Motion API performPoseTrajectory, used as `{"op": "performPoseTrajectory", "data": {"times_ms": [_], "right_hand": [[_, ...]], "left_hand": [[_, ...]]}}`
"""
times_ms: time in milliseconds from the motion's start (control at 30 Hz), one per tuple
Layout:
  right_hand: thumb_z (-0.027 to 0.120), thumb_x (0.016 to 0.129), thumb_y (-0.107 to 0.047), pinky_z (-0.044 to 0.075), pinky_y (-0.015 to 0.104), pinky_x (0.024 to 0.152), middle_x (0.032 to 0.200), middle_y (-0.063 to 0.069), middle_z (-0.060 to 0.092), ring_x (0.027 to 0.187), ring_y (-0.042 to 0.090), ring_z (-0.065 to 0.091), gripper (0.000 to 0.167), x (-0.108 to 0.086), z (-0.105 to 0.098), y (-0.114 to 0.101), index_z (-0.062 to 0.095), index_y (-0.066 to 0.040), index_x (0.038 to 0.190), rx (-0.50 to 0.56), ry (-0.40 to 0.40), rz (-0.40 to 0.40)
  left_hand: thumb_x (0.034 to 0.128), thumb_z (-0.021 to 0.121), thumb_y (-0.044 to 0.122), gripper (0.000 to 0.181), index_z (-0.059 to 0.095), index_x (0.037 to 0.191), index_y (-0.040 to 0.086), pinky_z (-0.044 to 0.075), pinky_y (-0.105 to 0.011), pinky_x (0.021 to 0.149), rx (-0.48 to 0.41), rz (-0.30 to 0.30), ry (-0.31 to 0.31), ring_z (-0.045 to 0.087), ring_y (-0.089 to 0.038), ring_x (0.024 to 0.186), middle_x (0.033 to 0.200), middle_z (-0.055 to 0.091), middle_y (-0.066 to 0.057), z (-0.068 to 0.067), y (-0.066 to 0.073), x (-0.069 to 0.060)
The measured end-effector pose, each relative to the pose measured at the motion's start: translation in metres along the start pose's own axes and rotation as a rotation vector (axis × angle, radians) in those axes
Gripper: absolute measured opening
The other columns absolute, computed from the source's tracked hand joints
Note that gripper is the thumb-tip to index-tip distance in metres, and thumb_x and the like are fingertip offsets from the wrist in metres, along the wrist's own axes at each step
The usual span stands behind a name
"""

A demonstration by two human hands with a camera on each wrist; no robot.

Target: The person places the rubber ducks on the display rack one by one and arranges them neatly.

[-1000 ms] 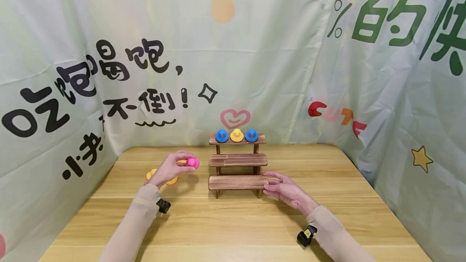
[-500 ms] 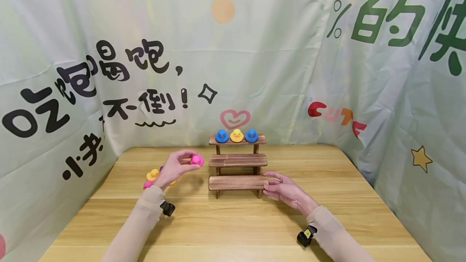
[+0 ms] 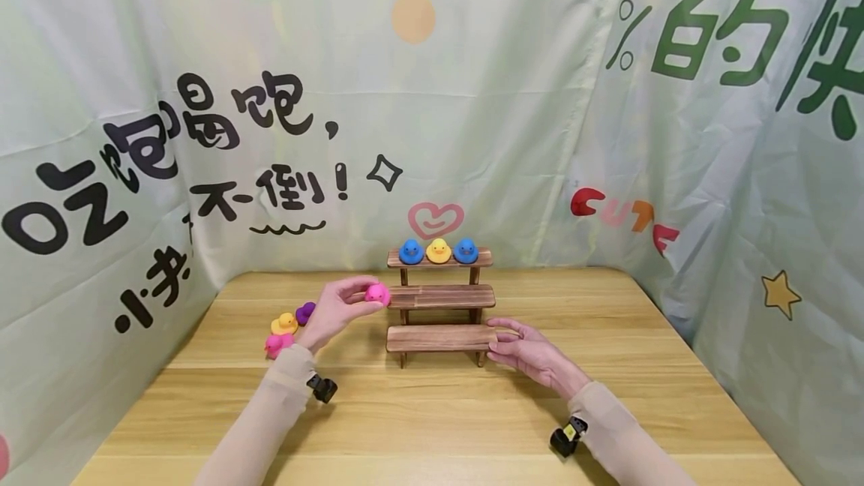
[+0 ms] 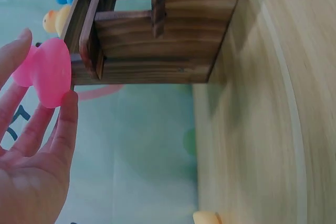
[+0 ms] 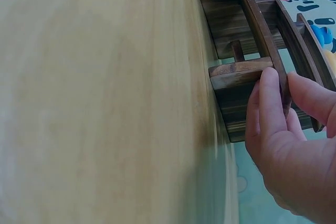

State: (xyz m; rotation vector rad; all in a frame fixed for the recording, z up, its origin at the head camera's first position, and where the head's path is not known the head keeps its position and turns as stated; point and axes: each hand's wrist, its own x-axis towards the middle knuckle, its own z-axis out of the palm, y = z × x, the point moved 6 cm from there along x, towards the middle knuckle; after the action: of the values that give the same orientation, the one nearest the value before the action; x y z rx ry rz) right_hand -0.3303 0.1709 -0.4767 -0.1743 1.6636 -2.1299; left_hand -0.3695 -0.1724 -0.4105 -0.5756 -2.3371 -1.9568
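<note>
My left hand (image 3: pixel 337 313) pinches a pink rubber duck (image 3: pixel 377 294) between thumb and fingers, in the air at the left end of the stand's middle shelf (image 3: pixel 442 296). The left wrist view shows this pink duck (image 4: pixel 50 72) at the fingertips. A three-tier wooden display stand (image 3: pixel 441 337) is upright on the table. On its top shelf a yellow duck (image 3: pixel 439 251) sits between two blue ducks (image 3: pixel 412 252). My right hand (image 3: pixel 529 355) grips the right end of the bottom shelf; in the right wrist view, thumb and fingers straddle that board (image 5: pixel 262 32).
On the table to the left, partly behind my left wrist, are a purple duck (image 3: pixel 306 312), a yellow duck (image 3: pixel 284 323) and another pink duck (image 3: pixel 278 344). A printed cloth (image 3: pixel 499 133) hangs behind and beside the wooden table (image 3: pixel 432 426).
My left hand has carried the pink duck rightward to the stand's middle shelf, uncovering the ducks on the left. My right hand has stayed on the bottom shelf's end.
</note>
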Motion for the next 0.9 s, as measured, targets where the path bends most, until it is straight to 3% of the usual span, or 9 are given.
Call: {"op": "performPoseTrajectory", "data": {"times_ms": [267,467,700,900], "right_hand": [[0.059,0.093,0.007,0.054,0.03,0.093,0.099,0.008,0.051,0.091,0.014,0.065,0.058,0.003,0.002,0.001,0.033,0.006,0.145,-0.006,-0.009,-0.006],[0.058,0.093,0.008,0.054,0.031,0.093,0.098,0.007,0.05,0.091,0.014,0.065,0.054,0.001,-0.001,0.001,0.037,0.005,0.142,-0.011,0.004,0.001],[0.055,0.094,0.009,0.054,0.031,0.094,0.098,0.007,0.051,0.092,0.015,0.066,0.057,-0.001,-0.001,0.001,0.032,0.006,0.146,-0.017,0.002,0.003],[0.057,0.093,0.008,0.054,0.031,0.094,0.097,0.007,0.053,0.091,0.014,0.066,0.061,0.001,-0.001,0.001,0.029,0.006,0.147,-0.021,0.006,-0.001]], "left_hand": [[0.0757,0.086,0.018,0.052,0.067,0.123,0.01,0.056,-0.029,0.087,-0.026,0.041,0.032,0.068,-0.02,0.107,0.122,0.069,-0.01,0.007,0.005,0.004],[0.0786,0.084,0.021,0.05,0.066,0.123,0.007,0.056,-0.028,0.087,-0.014,0.076,0.021,0.067,-0.02,0.108,0.121,0.069,-0.01,0.023,0.008,0.008],[0.0792,0.083,0.018,0.051,0.065,0.124,0.005,0.054,-0.025,0.089,-0.03,0.068,0.013,0.067,-0.024,0.11,0.122,0.068,-0.013,0.039,0.008,0.014],[0.0787,0.084,0.022,0.048,0.067,0.123,0.012,0.054,-0.029,0.091,0.002,0.049,0.025,0.066,-0.025,0.111,0.122,0.068,-0.009,0.046,0.01,0.015]]}}
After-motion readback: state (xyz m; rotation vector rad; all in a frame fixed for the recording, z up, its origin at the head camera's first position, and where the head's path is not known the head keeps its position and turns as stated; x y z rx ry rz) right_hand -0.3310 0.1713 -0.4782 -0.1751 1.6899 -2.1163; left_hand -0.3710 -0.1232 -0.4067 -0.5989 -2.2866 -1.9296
